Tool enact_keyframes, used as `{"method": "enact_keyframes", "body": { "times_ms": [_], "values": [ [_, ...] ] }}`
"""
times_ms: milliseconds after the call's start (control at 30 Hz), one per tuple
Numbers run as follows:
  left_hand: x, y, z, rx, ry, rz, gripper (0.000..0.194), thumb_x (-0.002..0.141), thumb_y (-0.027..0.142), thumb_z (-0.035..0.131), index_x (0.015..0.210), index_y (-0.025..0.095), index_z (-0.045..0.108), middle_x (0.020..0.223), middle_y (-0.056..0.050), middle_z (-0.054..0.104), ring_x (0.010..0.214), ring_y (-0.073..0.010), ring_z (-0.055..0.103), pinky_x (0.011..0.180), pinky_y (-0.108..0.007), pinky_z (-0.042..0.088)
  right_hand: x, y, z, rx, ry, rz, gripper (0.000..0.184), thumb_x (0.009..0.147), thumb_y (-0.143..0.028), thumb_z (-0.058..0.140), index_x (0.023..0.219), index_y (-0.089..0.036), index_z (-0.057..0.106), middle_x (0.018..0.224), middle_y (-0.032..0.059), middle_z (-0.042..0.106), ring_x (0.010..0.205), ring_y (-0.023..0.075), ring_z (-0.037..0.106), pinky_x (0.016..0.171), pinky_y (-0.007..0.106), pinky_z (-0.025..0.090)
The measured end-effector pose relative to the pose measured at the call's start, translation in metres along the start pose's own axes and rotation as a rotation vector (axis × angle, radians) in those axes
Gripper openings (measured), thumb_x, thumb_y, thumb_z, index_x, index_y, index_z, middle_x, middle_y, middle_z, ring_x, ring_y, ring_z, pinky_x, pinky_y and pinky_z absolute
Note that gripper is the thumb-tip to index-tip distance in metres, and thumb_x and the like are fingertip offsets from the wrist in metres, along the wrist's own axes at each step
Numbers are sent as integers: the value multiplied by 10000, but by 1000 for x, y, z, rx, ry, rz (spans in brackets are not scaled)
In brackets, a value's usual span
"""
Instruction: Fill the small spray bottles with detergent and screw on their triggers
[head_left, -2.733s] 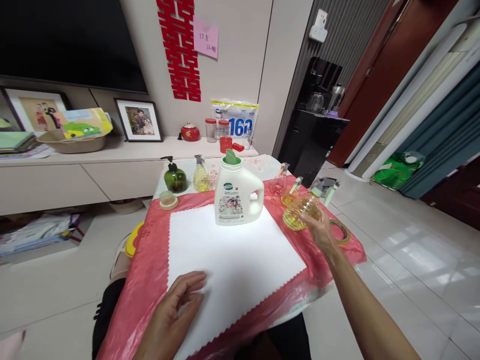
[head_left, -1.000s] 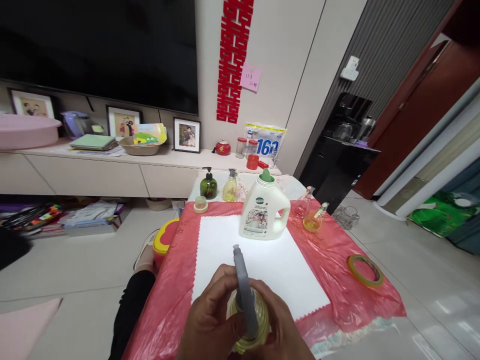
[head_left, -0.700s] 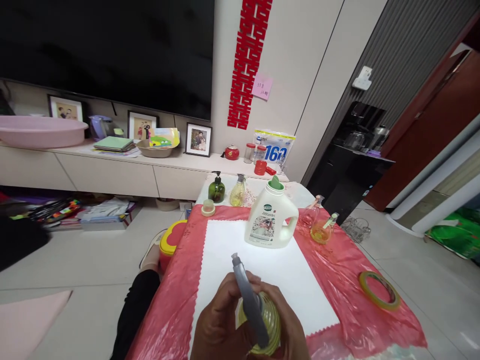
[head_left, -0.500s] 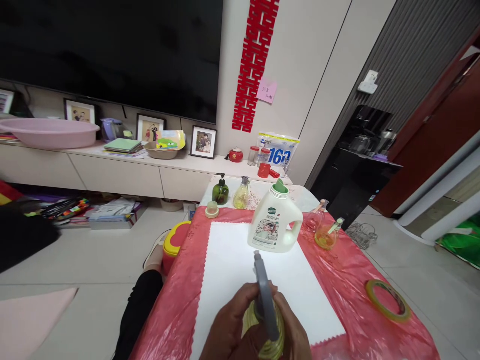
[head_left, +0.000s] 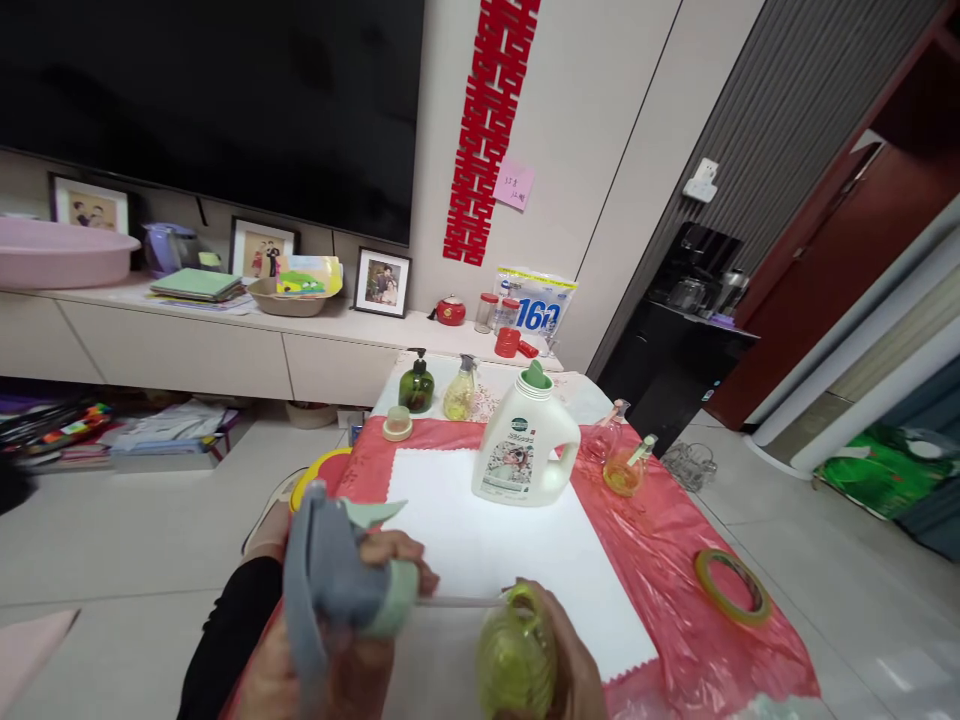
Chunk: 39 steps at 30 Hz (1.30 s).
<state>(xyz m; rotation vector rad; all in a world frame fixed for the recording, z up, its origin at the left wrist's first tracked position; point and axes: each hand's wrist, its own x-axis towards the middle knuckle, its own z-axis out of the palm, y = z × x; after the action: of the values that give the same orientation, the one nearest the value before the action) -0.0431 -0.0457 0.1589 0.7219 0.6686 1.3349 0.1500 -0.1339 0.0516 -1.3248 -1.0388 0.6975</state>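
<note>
My left hand (head_left: 356,665) is closed around a blurred grey spray trigger head (head_left: 345,570) with a pale green collar and lever. Its thin dip tube (head_left: 461,602) points right, the far end close to the mouth of a ribbed yellow-green spray bottle (head_left: 517,655). My right hand (head_left: 576,662) is wrapped round that bottle's right side, and the bottle leans with its open neck up. Beyond both hands, a white detergent jug (head_left: 521,440), its green spout uncapped, stands on the white sheet (head_left: 442,490). A pale round cap (head_left: 397,423) lies by the sheet's far left corner.
A green pump bottle (head_left: 417,385) and a yellowish spray bottle (head_left: 460,390) stand at the table's far end. Two small glass-like bottles, one pink (head_left: 602,435) and one orange (head_left: 624,472), stand right of the jug. A tape roll (head_left: 733,588) lies on the red plastic cover (head_left: 697,650).
The spray head has come off the bottle and moved left in my left hand, showing its tube. The bottle stays in my right hand. The view has shifted slightly right.
</note>
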Motion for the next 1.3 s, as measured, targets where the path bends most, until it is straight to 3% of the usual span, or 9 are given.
{"method": "enact_keyframes", "body": {
  "times_ms": [67,133,300,433,600,833,1133,1300],
  "values": [
    [16,0,-2,-111,39,-5,360,704,320,855,1038,306,724,980,18,740,820,-155,698,832,-246,605,2,-5,-13,76,35,91,1013,631,-713,790,1422,-159,484,1390,149,528,1286,309,527,1043,315,491],
    [33,-10,-7,-229,59,-38,429,657,304,894,1047,263,722,1014,3,739,823,-152,706,812,-244,617,8,-16,-28,101,69,116,1012,643,-645,808,1455,-160,447,1383,162,536,1272,332,537,1040,376,505],
    [58,-70,-34,-330,-12,-269,512,553,219,954,1018,233,739,1011,-12,747,848,-182,727,773,-279,633,42,-65,-61,-69,195,49,818,699,-492,827,1413,-269,496,1413,97,525,1289,307,527,1051,419,506],
    [56,-103,-52,-340,-130,-371,443,623,235,928,1027,244,746,1044,-19,743,881,-174,715,811,-287,605,82,-102,-88,-259,193,19,908,667,-496,855,1450,-276,451,1366,95,561,1198,316,594,964,440,562],
    [54,-104,-59,-331,-311,-403,391,682,280,896,1044,248,752,1057,-23,727,916,-183,702,846,-301,573,138,-136,-107,-650,197,-136,910,651,-562,827,1421,-218,488,1288,117,602,1123,327,617,969,486,523],
    [52,-101,-62,-339,-300,-423,360,719,258,870,1056,258,743,1082,-22,722,934,-179,697,870,-304,557,198,-160,-104,-1047,130,-436,715,709,-549,711,1318,-209,553,1273,95,586,1147,302,562,995,457,447],
    [54,-105,-61,-352,-265,-437,397,681,265,894,1046,227,744,1064,-51,749,923,-194,709,858,-307,556,240,-174,-103,-1347,-4,-612,648,741,-452,643,1299,-143,535,1182,125,584,1063,286,530,929,402,440],
    [56,-107,-62,-358,-264,-443,397,668,240,903,1036,233,755,1058,-52,757,915,-193,713,852,-306,552,251,-180,-101,-1495,-47,-620,661,764,-408,631,1350,-132,497,1228,132,563,1088,294,512,932,410,442]
  ]
}}
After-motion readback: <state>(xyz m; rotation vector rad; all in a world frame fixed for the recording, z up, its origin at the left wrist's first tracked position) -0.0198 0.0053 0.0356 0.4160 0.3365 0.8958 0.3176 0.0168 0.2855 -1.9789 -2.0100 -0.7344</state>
